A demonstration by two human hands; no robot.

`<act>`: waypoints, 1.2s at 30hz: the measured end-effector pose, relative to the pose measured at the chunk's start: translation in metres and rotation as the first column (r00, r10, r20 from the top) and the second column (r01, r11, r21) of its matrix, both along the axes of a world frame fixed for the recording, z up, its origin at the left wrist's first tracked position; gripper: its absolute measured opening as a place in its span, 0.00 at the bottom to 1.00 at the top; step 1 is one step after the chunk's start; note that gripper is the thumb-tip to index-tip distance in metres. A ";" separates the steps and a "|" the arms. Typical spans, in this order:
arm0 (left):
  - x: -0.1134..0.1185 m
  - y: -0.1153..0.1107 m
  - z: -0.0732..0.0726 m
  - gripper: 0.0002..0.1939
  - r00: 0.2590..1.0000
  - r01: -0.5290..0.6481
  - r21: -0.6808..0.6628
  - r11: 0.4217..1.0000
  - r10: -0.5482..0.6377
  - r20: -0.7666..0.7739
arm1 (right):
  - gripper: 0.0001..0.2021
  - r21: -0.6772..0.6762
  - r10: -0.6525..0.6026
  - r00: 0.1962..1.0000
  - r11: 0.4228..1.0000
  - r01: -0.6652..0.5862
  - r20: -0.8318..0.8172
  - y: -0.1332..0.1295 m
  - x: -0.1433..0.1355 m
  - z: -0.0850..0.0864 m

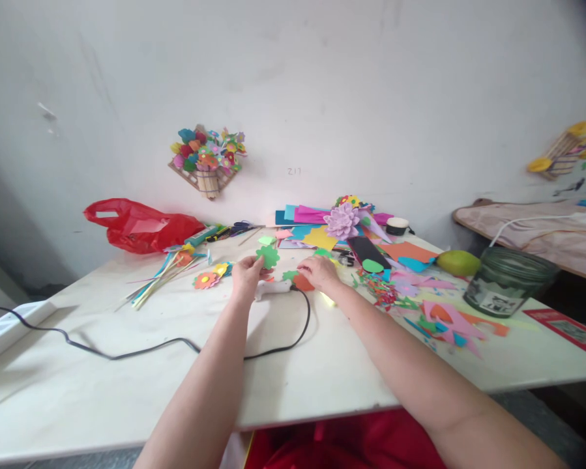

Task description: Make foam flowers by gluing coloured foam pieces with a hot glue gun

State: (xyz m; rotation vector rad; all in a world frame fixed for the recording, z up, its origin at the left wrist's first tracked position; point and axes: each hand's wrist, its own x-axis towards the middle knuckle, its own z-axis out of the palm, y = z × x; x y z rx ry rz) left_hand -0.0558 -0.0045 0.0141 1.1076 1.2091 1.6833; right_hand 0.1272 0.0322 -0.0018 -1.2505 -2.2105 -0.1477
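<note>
My left hand (246, 277) pinches a green scalloped flower cutout (268, 256) by its lower left edge, holding it up over the table. My right hand (319, 272) is closed, its fingertips bent down above an orange cutout (303, 282); whether anything is between them is too small to make out. Beneath and between the hands lies a white-handled tool (273, 288), which looks like a glue gun, with a black cord (306, 322) running from its right end. Just left of my left hand lie an orange layered flower (207, 280) and a yellow flower (221, 268).
Thin sticks (163, 280) and a red plastic bag (143, 228) are on the left. The cord crosses the front toward a white power strip (16, 329). Coloured sheets, a phone (367, 251) and foam scraps (452, 319) cover the right, beside a green glass jar (505, 280).
</note>
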 end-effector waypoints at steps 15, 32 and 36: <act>0.001 -0.003 0.002 0.13 1.000 -0.028 -0.003 1.000 0.028 -0.009 | 0.07 -0.061 0.066 0.995 0.996 -0.062 0.075 0.006 0.000 -0.003; -0.003 -0.001 0.001 0.11 0.996 -0.087 0.003 0.996 0.087 0.018 | 0.11 -0.274 -0.157 0.986 0.947 0.167 0.060 0.030 -0.021 0.014; -0.004 0.000 0.001 0.11 0.995 -0.100 0.006 0.995 0.099 0.031 | 0.10 -0.254 -0.181 0.976 0.945 0.206 0.119 0.036 -0.029 0.008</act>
